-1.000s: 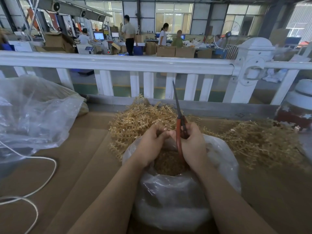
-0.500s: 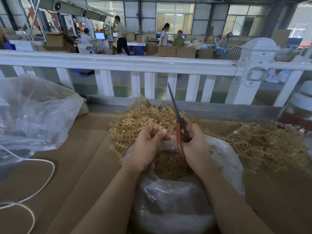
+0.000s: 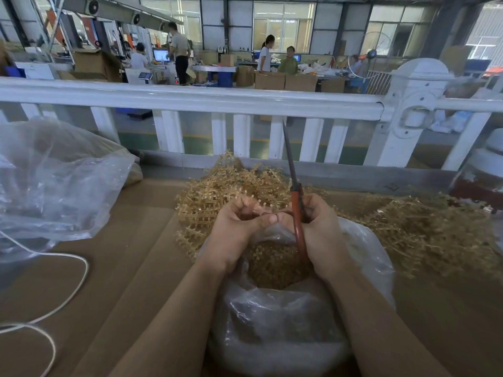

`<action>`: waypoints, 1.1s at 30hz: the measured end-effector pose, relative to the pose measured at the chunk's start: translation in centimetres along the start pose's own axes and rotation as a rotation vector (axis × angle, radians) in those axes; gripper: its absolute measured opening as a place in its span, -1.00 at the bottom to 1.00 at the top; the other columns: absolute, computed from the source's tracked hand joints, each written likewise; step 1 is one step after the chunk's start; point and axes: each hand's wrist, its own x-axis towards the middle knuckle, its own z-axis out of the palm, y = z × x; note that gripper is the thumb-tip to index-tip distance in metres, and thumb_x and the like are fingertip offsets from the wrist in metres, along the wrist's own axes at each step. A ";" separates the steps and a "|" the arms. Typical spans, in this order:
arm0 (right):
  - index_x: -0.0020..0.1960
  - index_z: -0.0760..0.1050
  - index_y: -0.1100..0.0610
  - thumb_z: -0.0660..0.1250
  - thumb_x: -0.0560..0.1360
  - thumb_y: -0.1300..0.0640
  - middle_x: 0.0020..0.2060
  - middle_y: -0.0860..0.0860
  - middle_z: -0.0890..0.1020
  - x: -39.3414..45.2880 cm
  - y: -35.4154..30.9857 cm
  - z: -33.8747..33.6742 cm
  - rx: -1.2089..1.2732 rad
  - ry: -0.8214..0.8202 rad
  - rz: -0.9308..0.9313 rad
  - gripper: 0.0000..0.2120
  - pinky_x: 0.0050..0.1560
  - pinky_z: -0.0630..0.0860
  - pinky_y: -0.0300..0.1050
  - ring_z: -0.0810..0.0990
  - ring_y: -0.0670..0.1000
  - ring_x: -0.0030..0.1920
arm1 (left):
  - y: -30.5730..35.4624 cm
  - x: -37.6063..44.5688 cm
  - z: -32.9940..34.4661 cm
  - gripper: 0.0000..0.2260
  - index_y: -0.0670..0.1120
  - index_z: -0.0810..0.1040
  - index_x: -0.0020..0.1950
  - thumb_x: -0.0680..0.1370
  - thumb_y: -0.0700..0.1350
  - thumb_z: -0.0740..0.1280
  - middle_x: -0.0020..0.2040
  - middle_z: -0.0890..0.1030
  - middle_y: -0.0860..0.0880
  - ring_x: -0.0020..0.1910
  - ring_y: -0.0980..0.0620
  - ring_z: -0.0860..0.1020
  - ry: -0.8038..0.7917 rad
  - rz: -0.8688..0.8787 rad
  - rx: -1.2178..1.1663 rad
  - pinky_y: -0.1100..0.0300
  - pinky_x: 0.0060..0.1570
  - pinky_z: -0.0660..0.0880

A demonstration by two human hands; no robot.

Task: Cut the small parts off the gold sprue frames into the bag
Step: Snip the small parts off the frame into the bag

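Gold sprue frames [image 3: 234, 191] are lying heaped on the brown cardboard table [image 3: 130, 268], just behind the open clear bag [image 3: 362, 257]; a second, looser heap [image 3: 424, 229] is spreading to the right. Cut gold parts [image 3: 275, 265] are already filling the bag's mouth.

We are holding both hands directly over that mouth. The left hand [image 3: 239, 229] is curled, thumb pressing against the fingertips, pinching what looks like a small piece of frame with a few pegs showing above the fingers; how much frame is left in it we cannot tell. The right hand [image 3: 318, 229] is wrapped around the orange handles of the scissors [image 3: 295, 197], blades together and pointing up toward the white railing [image 3: 190, 97].

Change over the last second: the left hand's fingers are loosening slightly from a tight knot against the right hand, and the thumb is now showing on top. The scissors are tilting a little further left at the tip. Both hands are staying over the bag.

Our reading: we are re-gripping the piece between cuts, not cutting. Blades are not at the piece. Any part freed here should be dropping straight into the bag. The heaps suggest much of the job is remaining.
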 end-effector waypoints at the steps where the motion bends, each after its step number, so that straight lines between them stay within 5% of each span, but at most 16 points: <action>1: -0.04 0.51 0.02 0.56 0.42 0.18 -0.19 -0.01 0.71 0.0 0.0 0.0 -0.013 -0.006 -0.005 -0.75 -0.15 0.61 -0.13 0.68 -0.02 -0.18 | 0.0 0.0 0.0 -0.77 -0.09 0.57 -0.22 0.29 -0.33 0.54 -0.21 0.68 -0.15 -0.19 -0.10 0.68 0.002 -0.001 -0.015 0.08 -0.18 0.64; 11: -0.03 0.49 0.08 0.56 0.43 0.16 -0.20 -0.03 0.69 0.2 0.0 0.1 -0.106 -0.015 -0.039 -0.74 -0.23 0.56 -0.27 0.64 -0.14 -0.26 | -0.1 0.1 0.1 -0.73 -0.07 0.51 -0.28 0.31 -0.38 0.52 -0.05 0.61 -0.33 -0.06 -0.19 0.67 0.017 -0.016 -0.096 0.03 -0.20 0.64; 19: -0.01 0.48 -0.02 0.57 0.42 0.06 -0.19 -0.11 0.68 0.3 -1.1 0.2 -0.180 -0.031 -0.047 -0.71 -0.12 0.55 -0.22 0.65 -0.18 -0.19 | 0.1 0.3 -0.1 -0.83 -0.17 0.54 -0.14 0.39 -0.36 0.47 -0.14 0.68 -0.26 -0.17 -0.16 0.69 -0.015 0.022 -0.147 0.01 -0.24 0.64; 22: -0.03 0.46 -0.04 0.61 0.36 -0.05 -0.21 -0.10 0.64 0.6 -2.2 -0.4 -0.233 -0.038 -0.085 -0.64 -0.25 0.46 -0.42 0.61 -0.27 -0.21 | 0.1 0.4 -0.3 -0.83 -0.36 0.51 -0.06 0.41 -0.37 0.45 -0.08 0.65 -0.36 -0.12 -0.24 0.66 0.009 0.031 -0.064 -0.05 -0.09 0.64; 24: -0.04 0.45 -0.06 0.61 0.29 -0.17 -0.18 -0.13 0.63 0.8 -2.8 -1.1 -0.289 -0.043 -0.096 -0.57 -0.27 0.45 -0.38 0.59 -0.31 -0.19 | 0.2 0.4 -0.3 -0.74 -0.47 0.45 0.04 0.43 -0.40 0.42 -0.04 0.60 -0.42 -0.08 -0.26 0.61 0.044 0.027 -0.029 -0.08 0.00 0.60; 30: -0.06 0.34 -0.14 0.36 0.09 -0.60 -0.23 -0.23 0.57 0.7 -2.7 -3.1 -0.594 -0.084 -0.096 -0.32 -0.29 0.36 -0.27 0.56 -0.29 -0.20 | 0.4 0.4 -0.5 -0.74 -0.35 0.46 0.14 0.47 -0.45 0.37 -0.19 0.57 -0.17 -0.22 -0.02 0.60 0.091 0.086 -0.004 0.17 -0.17 0.59; 33: -0.06 0.32 -0.16 0.33 0.11 -0.59 -0.18 -0.22 0.55 0.6 -2.0 -3.5 -0.679 -0.122 -0.107 -0.35 -0.28 0.37 -0.26 0.55 -0.20 -0.19 | 0.3 0.4 -0.6 -0.78 -0.25 0.47 0.06 0.48 -0.42 0.38 -0.22 0.59 -0.11 -0.21 -0.02 0.61 0.121 0.088 -0.003 0.17 -0.17 0.59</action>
